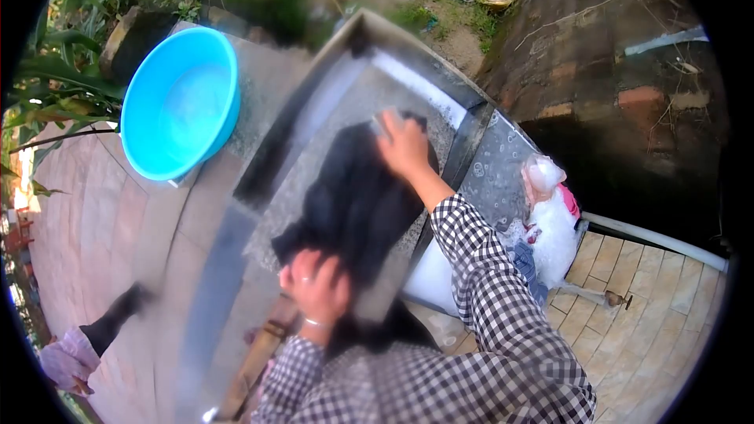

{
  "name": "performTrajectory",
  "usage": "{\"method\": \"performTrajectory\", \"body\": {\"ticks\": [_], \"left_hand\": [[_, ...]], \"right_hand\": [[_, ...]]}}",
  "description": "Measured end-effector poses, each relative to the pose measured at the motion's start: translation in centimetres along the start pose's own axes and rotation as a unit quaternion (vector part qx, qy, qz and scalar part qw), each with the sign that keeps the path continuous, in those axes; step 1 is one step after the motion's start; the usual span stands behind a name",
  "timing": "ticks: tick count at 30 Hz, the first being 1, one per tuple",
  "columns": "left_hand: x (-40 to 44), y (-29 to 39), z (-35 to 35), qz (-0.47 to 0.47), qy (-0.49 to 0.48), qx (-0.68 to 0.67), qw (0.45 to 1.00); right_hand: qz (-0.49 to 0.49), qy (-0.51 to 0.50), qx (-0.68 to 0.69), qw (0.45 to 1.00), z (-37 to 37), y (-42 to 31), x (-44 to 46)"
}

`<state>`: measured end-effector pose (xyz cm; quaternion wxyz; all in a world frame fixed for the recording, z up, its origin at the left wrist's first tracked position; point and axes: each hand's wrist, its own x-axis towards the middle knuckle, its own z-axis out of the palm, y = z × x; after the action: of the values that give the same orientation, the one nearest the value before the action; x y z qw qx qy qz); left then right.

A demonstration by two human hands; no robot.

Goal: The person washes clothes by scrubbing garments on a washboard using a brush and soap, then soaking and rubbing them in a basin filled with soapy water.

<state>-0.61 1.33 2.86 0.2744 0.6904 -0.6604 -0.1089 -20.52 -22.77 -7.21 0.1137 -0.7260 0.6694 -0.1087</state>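
Note:
A dark wet cloth [353, 188] lies spread over the sloping floor of a stone wash basin [306, 129]. At the cloth's lower edge is my left hand [316, 284], its fingers curled on the fabric, with a ring and a bracelet showing. My right hand [402, 144] rests on the upper part of the cloth, fingers bent around something small and pale that I cannot make out. Both sleeves are black-and-white checked. Motion blurs the cloth and the hands slightly.
A blue plastic tub [181, 102] stands left of the basin. On the right are a soapy compartment [491, 169], foamy laundry [550, 224], a tap [613, 298] and a brick wall [597, 71]. Part of another person's clothing [71, 360] shows at lower left.

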Motion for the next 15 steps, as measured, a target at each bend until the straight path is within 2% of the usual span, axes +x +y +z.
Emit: {"method": "performTrajectory", "body": {"ticks": [2, 5, 7, 9, 11, 13, 14, 15], "left_hand": [[0.2, 0.2, -0.3, -0.003, -0.015, 0.003, 1.0], [0.6, 0.8, -1.1, 0.004, -0.056, 0.018, 0.998], [1.1, 0.5, -1.4, 0.018, -0.078, 0.043, 0.996], [3.0, 1.3, -2.9, 0.011, -0.084, 0.031, 0.996], [5.4, 1.8, -4.0, -0.021, -0.057, -0.006, 0.998], [7.6, 3.2, -4.7, -0.072, -0.003, -0.131, 0.989], [8.5, 3.8, -4.5, -0.09, 0.025, -0.194, 0.977], [8.8, 3.9, -3.7, -0.046, 0.039, -0.195, 0.979]], "right_hand": [[-0.033, -0.03, 0.09, 0.995, -1.3, 0.6, -3.6], [-0.052, 0.079, 0.188, 0.978, -3.9, 3.7, -8.2], [0.072, 0.181, 0.197, 0.961, -4.6, 8.2, -9.8], [0.242, 0.199, 0.249, 0.916, -4.3, 13.9, -11.2], [0.256, 0.175, 0.127, 0.942, -2.6, 19.8, -13.5], [0.268, 0.083, 0.082, 0.956, -4.2, 21.6, -15.2], [0.286, 0.078, 0.053, 0.954, -4.4, 22.6, -15.7], [0.305, 0.076, 0.021, 0.949, -4.5, 23.8, -16.1]]}}
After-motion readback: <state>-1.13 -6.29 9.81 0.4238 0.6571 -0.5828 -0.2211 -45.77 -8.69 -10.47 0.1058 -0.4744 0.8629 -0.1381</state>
